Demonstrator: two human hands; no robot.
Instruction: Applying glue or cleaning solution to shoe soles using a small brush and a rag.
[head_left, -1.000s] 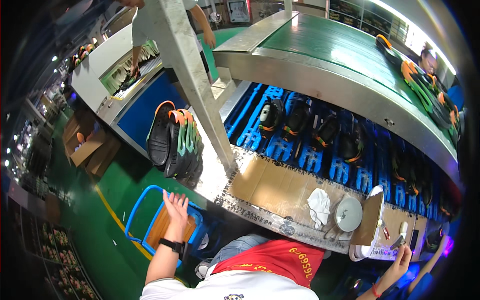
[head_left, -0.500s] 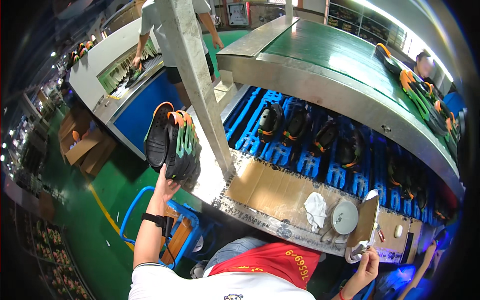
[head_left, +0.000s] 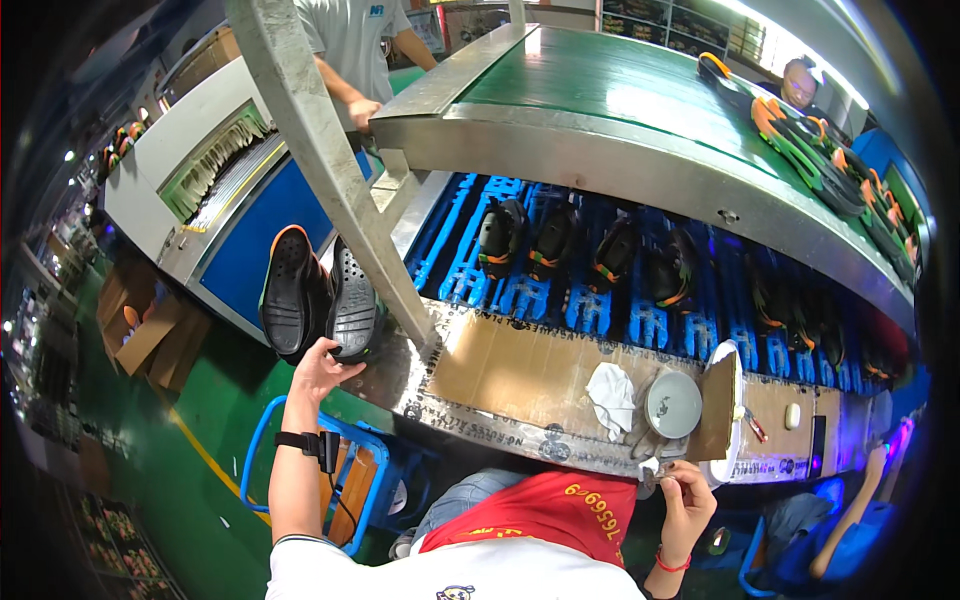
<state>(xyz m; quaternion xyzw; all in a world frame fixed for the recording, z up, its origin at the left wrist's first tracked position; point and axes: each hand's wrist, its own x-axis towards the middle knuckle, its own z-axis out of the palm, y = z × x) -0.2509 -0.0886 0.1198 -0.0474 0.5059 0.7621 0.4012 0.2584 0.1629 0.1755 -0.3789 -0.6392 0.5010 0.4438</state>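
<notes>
At the left end of the bench, two black clogs (head_left: pixel 352 312) with perforated fronts stand side by side, their insides showing; the left one has an orange and green edge. My left hand (head_left: pixel 320 372) is closed at the heel of the right-hand clog, thumb and fingers about its rim. At the bench's front edge my right hand (head_left: pixel 686 497) pinches something small and pale that I cannot make out. Just beyond it are a grey bowl (head_left: pixel 673 404), a crumpled white cloth (head_left: pixel 609 398) and a white tub (head_left: pixel 737 445) with a cardboard flap.
A metal post (head_left: pixel 335 165) rises beside the clogs. Blue racks (head_left: pixel 572 303) carry several black shoes beneath a green conveyor (head_left: pixel 600 75), with more shoes on its right. Cardboard (head_left: pixel 500 365) covers the bench. A blue-framed stool (head_left: pixel 368 470) stands below. Other people are nearby.
The view has shifted. The clogs, earlier bunched together with green straps showing, now stand apart with their insides showing. My right hand has moved left along the bench edge, away from the tub.
</notes>
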